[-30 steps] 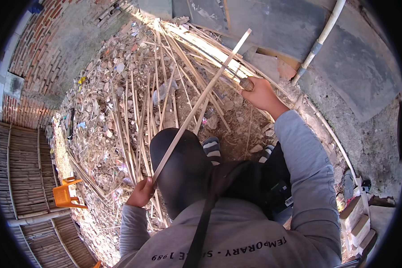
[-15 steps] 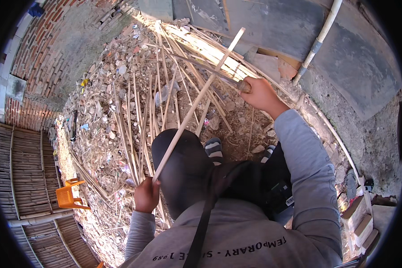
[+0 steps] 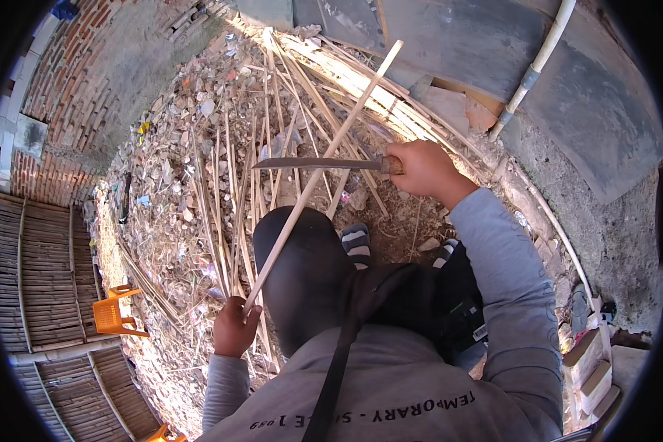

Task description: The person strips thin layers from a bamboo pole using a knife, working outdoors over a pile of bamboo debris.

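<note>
My left hand (image 3: 233, 329), low at the left, is closed around the near end of a long pale bamboo strip (image 3: 293, 215). The strip slants up and to the right, its far end free in the air. In my right hand (image 3: 426, 171) is the wooden handle of a machete (image 3: 291, 163), gripped in a fist. Its dark blade points left and crosses the strip's upper half, passing over it. Whether the edge touches the strip I cannot tell. Several more bamboo strips (image 3: 217, 221) lie on the ground beyond and beside my hands.
Rubble and litter (image 3: 177, 214) cover the ground. Bundled strips (image 3: 339, 66) lie along the far edge beside grey panels (image 3: 449, 37). A pale pole (image 3: 534, 70) leans at the right. At the left stand an orange chair (image 3: 113, 313), a slatted bamboo panel (image 3: 48, 272) and a brick wall (image 3: 66, 88).
The machete has swung down toward me, from slanting up and left to nearly level across the strip. My right hand has dropped slightly. My left hand has shifted a little left with the strip.
</note>
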Tool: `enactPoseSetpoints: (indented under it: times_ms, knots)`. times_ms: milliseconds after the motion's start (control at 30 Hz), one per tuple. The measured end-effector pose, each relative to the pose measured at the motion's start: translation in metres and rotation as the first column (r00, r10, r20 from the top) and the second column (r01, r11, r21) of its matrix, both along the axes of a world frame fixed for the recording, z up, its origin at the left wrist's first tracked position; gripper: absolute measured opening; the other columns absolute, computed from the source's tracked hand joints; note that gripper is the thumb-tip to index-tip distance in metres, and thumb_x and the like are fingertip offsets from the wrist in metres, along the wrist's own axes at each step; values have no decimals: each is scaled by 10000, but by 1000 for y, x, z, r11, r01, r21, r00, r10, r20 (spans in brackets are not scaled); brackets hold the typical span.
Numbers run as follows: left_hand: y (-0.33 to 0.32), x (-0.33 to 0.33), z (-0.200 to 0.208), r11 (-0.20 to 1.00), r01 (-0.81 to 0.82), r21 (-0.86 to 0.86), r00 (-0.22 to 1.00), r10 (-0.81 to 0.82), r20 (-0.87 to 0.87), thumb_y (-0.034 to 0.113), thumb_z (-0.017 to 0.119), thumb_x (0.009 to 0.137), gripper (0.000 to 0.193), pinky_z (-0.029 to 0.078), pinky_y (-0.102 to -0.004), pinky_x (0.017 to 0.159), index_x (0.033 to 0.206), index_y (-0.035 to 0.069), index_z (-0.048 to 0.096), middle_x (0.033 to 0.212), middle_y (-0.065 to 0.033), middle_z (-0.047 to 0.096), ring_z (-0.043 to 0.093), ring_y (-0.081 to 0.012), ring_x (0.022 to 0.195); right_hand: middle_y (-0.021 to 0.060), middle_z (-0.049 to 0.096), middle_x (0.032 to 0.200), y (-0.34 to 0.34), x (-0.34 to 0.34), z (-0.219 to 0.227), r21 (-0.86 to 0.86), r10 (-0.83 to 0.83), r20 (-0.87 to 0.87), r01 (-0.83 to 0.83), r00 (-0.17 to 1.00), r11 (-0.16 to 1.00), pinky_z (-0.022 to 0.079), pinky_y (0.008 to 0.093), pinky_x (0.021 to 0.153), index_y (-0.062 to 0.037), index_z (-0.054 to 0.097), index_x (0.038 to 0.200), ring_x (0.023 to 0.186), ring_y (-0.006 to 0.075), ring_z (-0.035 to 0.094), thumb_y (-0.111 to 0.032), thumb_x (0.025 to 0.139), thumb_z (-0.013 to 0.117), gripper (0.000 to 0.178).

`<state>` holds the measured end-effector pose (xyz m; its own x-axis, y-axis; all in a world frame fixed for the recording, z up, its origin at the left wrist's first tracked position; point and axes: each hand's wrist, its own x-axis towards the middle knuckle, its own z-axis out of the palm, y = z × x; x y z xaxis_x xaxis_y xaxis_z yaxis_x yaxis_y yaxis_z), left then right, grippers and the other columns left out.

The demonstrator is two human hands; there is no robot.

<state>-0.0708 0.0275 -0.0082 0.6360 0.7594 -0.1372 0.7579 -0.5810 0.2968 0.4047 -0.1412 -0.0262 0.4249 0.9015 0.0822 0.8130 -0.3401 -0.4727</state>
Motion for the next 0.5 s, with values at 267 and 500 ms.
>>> enactPoseSetpoints:
  times_ms: [267, 500]
  knots:
    - [-5, -69, 1, 992, -111, 66, 988, 118, -103, 290, 748, 893, 275, 494, -433, 542, 847, 50, 620, 626, -137, 623, 645, -321, 568, 165, 713, 923, -3, 10, -10, 30, -103, -53, 105, 993, 994, 541, 490, 782, -117, 696, 1051, 907, 380, 685, -277, 762, 741, 333]
    - [-25, 5, 3, 988, 51, -145, 980, -22, 200, 298, 581, 1017, 371, 424, -422, 538, 790, 4, 559, 607, -179, 529, 531, -331, 531, 191, 684, 855, 1, -5, -4, 69, 63, 8, -63, 998, 996, 531, 501, 745, -85, 671, 1035, 854, 407, 673, -238, 741, 754, 341]
